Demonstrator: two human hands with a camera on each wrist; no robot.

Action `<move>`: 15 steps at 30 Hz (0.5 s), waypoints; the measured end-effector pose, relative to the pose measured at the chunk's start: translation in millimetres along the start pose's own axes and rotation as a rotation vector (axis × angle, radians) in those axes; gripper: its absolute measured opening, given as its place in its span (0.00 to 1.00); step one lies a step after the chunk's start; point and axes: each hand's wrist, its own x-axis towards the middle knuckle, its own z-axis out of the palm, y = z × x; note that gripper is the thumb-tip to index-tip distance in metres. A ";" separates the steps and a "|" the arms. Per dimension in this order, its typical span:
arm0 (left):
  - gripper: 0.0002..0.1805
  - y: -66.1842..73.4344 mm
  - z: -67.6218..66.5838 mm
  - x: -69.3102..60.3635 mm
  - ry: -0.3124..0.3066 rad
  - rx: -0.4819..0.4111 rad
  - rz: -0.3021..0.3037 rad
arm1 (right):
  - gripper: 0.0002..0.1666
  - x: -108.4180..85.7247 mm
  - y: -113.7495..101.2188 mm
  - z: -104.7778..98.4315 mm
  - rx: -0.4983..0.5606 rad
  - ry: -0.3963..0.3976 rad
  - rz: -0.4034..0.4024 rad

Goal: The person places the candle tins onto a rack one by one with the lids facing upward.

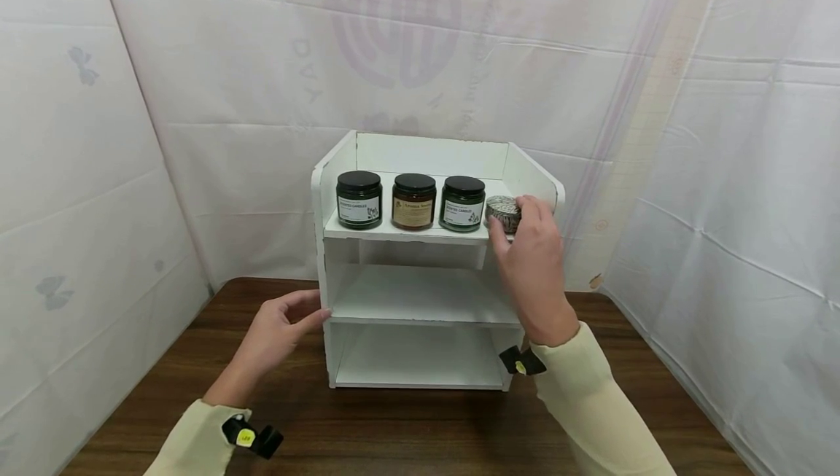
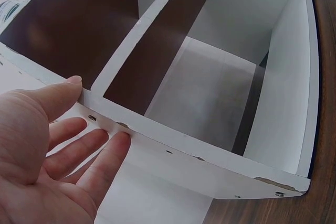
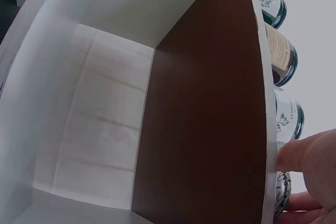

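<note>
On the top board of a white three-tier shelf [image 1: 423, 321], my right hand [image 1: 534, 261] grips a short round tin [image 1: 502, 212] with a black-and-white pattern. Thumb and fingers are on opposite sides of the tin, which is partly hidden by the hand in the right wrist view. Left of it in a row stand a green candle jar [image 1: 463, 204], an amber candle jar [image 1: 414, 202] and another green candle jar [image 1: 359, 200], all with black lids. My left hand [image 1: 278, 330] touches the shelf's left side wall, its thumb at the front edge and its fingers along the outside.
The shelf stands on a dark wood table [image 1: 420, 432]. Its middle board [image 1: 420, 294] and bottom board [image 1: 420, 359] lie below the jars. Raised side walls and a back panel [image 1: 429, 155] bound the top tier. White sheets [image 1: 230, 82] hang behind and on both sides.
</note>
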 end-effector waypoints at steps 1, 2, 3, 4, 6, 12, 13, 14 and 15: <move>0.27 0.2 -0.1 0.1 0.000 0.002 -0.001 | 0.27 0.0 0.3 0.0 -0.001 -0.004 0.000; 0.27 0.5 -0.1 0.1 0.000 0.004 -0.003 | 0.28 -0.2 0.6 -0.1 -0.002 -0.007 -0.001; 0.27 0.8 -0.2 0.0 0.001 0.009 -0.006 | 0.29 -0.7 1.0 -0.3 -0.007 -0.011 -0.004; 0.28 1.0 -0.5 -0.2 0.002 0.014 -0.009 | 0.30 -1.8 1.4 -0.4 -0.012 -0.017 -0.009; 0.28 1.4 -0.8 -1.0 0.001 0.021 -0.016 | 0.32 -4.9 2.4 -1.2 -0.021 -0.021 -0.028; 0.28 5.5 -2.1 -6.0 0.031 0.060 0.005 | 0.36 -20.9 13.0 -3.9 0.037 0.084 -0.152; 0.27 6.8 -2.3 -7.2 0.045 0.078 0.020 | 0.35 -23.9 16.8 -4.0 0.063 0.116 -0.186; 0.26 8.3 -2.3 -8.8 0.062 0.095 0.035 | 0.35 -26.8 21.0 -3.7 0.087 0.149 -0.222; 0.25 9.6 -2.3 -10.2 0.079 0.113 0.053 | 0.34 -29.8 25.5 -3.7 0.115 0.179 -0.256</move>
